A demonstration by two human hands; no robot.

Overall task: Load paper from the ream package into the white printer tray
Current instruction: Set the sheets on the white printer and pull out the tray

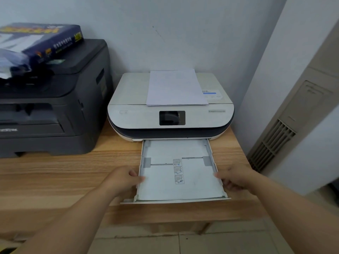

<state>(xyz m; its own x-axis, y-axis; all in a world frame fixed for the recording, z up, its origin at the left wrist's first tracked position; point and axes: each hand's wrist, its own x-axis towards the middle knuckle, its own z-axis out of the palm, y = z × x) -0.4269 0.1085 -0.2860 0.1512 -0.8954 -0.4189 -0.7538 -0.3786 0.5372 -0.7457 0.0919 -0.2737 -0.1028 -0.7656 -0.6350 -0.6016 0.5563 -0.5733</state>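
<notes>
Head cam: tray sticks out in front of the white printer and looks empty; left hand has its fingers curled over the tray's left wall, right hand grips the right wall; ream package sits left of the white printer, on a dark printer; loose sheets lie on the white printer's lid; paper's floppy and slidey, so I'd lift a thin stack by both long edges.
</notes>
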